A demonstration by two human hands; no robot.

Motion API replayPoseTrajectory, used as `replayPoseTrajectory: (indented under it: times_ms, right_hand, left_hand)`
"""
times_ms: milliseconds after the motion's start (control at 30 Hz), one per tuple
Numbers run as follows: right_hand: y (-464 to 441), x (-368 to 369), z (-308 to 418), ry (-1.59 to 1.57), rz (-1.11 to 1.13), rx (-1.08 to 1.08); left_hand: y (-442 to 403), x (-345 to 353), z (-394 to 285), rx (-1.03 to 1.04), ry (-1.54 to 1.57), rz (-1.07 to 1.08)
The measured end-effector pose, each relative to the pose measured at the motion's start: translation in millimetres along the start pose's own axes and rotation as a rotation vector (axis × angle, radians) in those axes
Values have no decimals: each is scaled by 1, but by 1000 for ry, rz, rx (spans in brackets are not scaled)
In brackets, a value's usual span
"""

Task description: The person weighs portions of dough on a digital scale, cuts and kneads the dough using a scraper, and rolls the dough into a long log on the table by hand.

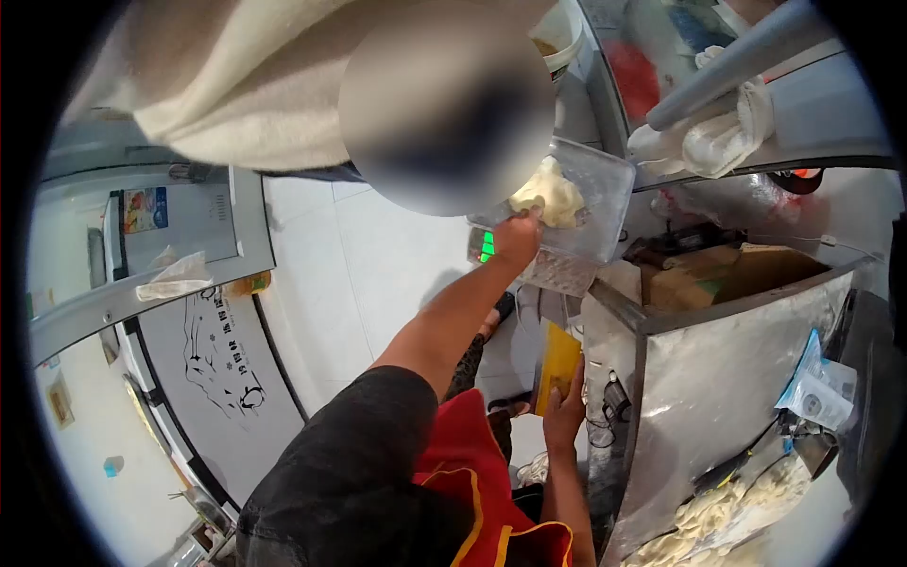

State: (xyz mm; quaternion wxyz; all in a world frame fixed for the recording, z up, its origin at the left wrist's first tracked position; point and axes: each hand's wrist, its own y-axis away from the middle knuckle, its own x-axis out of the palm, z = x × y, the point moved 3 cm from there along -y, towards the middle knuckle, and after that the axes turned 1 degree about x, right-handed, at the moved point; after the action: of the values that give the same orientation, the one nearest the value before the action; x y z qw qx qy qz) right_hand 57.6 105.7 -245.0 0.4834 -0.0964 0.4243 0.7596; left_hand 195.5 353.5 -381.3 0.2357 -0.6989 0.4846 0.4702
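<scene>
My left hand (518,238) reaches forward, its fingers closed at the near edge of a lump of pale dough (553,196). The dough lies in a clear plastic tub (605,203). A scale with a lit green display (487,247) shows beside my left wrist, at the tub's near side. Lower down, my right hand (567,406) grips a flat yellow dough scraper (559,354), held upright near the side of a metal-topped counter (727,369).
More dough (709,515) lies on the counter at lower right, near a blue and white packet (822,392). A cardboard box (718,274) sits at the counter's far end. A person in beige clothing (246,85) is at the top. White tiles (350,274) cover the floor.
</scene>
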Motion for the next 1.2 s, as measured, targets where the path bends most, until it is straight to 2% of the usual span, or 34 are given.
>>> replayPoseTrajectory:
  times_ms: [33, 133, 233, 333, 433, 533, 600, 733, 800, 933, 1000, 1133, 1200]
  right_hand:
    - [-3, 0, -2, -2, 3, 26]
    - [-11, -1, -3, -29, 6, 71]
    - [-22, -3, -2, -79, -23, 35]
    - [-47, -1, 3, -120, -98, -24]
    - [-79, 5, 6, -189, -182, -85]
    - [-116, 9, 23, -358, -230, -87]
    - [-135, 7, 43, -471, -248, -92]
    - [-171, 21, 54, -450, -307, -169]
    - [-179, 23, 60, -553, -291, -168]
    - [-191, 27, 57, -545, -397, -159]
    - [-192, 33, 49, -545, -399, -182]
    - [-159, 53, 34, -818, -152, -12]
    - [-150, 57, 29, -969, -66, 20]
  left_hand:
    - [-3, 9, -7, 11, -35, 27]
    - [-12, 16, -24, 131, -21, -223]
    - [-28, 34, -25, 228, -171, -77]
    - [-42, 50, -20, 242, -455, -54]
    - [-57, 57, -11, 171, -400, 302]
    - [-45, 17, -19, 195, -211, 272]
    - [-40, 1, -18, 197, -221, 293]
    - [-34, -18, -17, 200, -201, 342]
    - [-33, -16, -13, 277, -181, 343]
    - [-35, -18, -15, 361, -147, 352]
    - [-37, -22, -19, 320, -171, 352]
    - [-41, -26, -18, 155, -42, 339]
    - [-34, -26, -14, 169, 1, 337]
